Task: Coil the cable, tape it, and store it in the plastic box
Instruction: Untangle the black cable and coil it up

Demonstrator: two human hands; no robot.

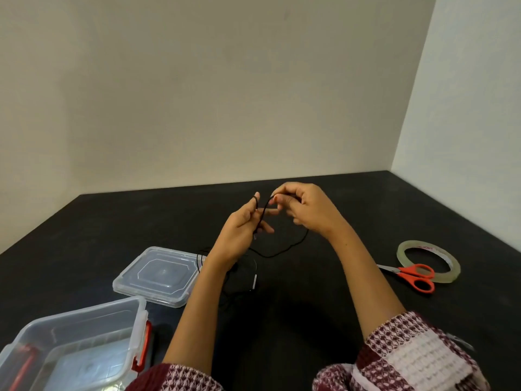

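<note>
Box [84,328] nearest; both hands pinch cable [262,214] (upright loop).

The room is dimly, evenly lit, warm in tone; the right wall [465,80] is brighter than the back wall [197,94], so light seems to fall from that side. A soft shadow pools on the black table [324,306] beneath the forearms. Pale reflections sit on the clear lid [158,273] and tape roll [428,262]. Wide-angle bending curves the table edges. The sleeves [417,354] near the bottom look soft.
</note>
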